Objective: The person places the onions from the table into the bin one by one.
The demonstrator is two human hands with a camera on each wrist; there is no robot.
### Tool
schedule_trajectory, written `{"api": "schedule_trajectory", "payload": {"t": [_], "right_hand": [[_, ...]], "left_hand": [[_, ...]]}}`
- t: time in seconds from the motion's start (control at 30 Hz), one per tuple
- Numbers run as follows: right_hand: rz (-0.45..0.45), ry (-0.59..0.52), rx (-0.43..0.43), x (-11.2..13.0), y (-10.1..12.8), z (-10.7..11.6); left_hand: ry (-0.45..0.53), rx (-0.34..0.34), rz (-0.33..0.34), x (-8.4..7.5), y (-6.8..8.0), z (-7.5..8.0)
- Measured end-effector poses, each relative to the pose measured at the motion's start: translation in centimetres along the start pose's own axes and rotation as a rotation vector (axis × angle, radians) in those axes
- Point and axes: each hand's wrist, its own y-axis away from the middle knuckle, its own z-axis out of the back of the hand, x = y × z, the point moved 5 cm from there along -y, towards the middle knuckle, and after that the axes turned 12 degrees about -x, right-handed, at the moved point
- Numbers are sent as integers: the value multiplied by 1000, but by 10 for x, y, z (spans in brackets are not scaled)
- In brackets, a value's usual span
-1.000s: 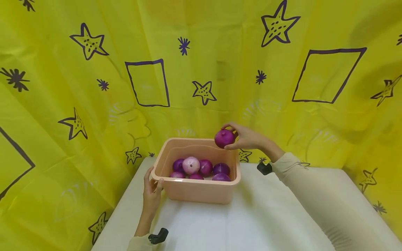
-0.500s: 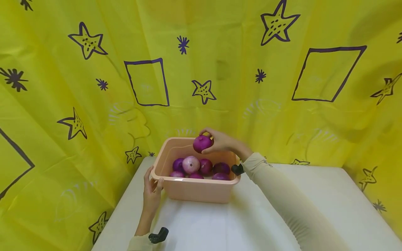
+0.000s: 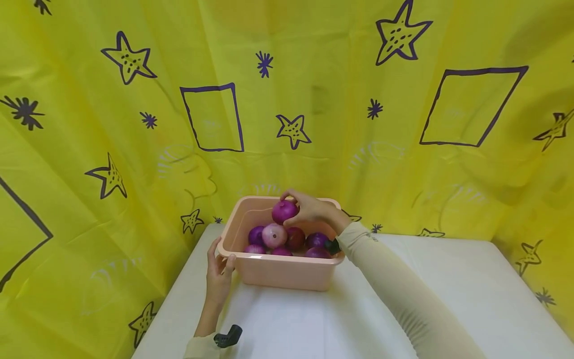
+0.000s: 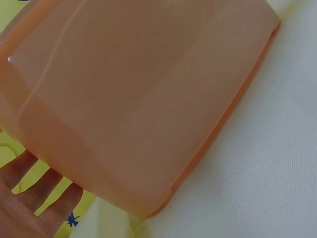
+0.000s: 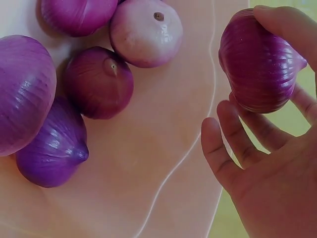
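Note:
A pink plastic tub (image 3: pixel 287 273) stands on the white table (image 3: pixel 314 324) near the back curtain. It holds several onions, mostly purple (image 3: pixel 256 235), with one pale pink one (image 3: pixel 274 235). My right hand (image 3: pixel 307 207) holds a purple onion (image 3: pixel 284 211) over the tub's far side, fingers curled round it. In the right wrist view that onion (image 5: pixel 257 62) sits in my fingertips (image 5: pixel 223 148) above the tub's rim, with the pale onion (image 5: pixel 146 32) and a dark red one (image 5: pixel 99 82) below. My left hand (image 3: pixel 218 270) grips the tub's front left corner, thumb over the rim; its fingers (image 4: pixel 34 198) lie along the outer wall (image 4: pixel 138 99).
A yellow curtain (image 3: pixel 134 149) printed with stars and squares closes in the table at the back and on both sides. Bare white tabletop (image 3: pixel 448 279) stretches to the right of the tub and in front of it. Black camera mounts (image 3: pixel 227 336) sit at my wrists.
My right hand has carried the purple onion from the tub's back right corner leftward and down, over the onions inside. The left hand and the tub have stayed put.

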Motion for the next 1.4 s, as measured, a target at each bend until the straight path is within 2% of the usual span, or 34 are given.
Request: {"api": "schedule_trajectory", "payload": {"t": [0.13, 0.5, 0.77, 1.0, 1.17, 1.4], "right_hand": [[-9, -18, 18, 3, 2, 0], [33, 32, -1, 16, 6, 8], [39, 59, -72, 20, 18, 24], [58, 79, -136, 19, 37, 45], [71, 189, -195, 14, 64, 66], [35, 486, -270, -7, 114, 107]], "left_hand": [[5, 4, -13, -2, 1, -1], [-31, -3, -9, -2, 0, 1], [-39, -10, -24, -2, 0, 0], [-28, -5, -5, 0, 0, 0], [25, 31, 27, 5, -1, 2], [47, 69, 43, 3, -2, 2]]}}
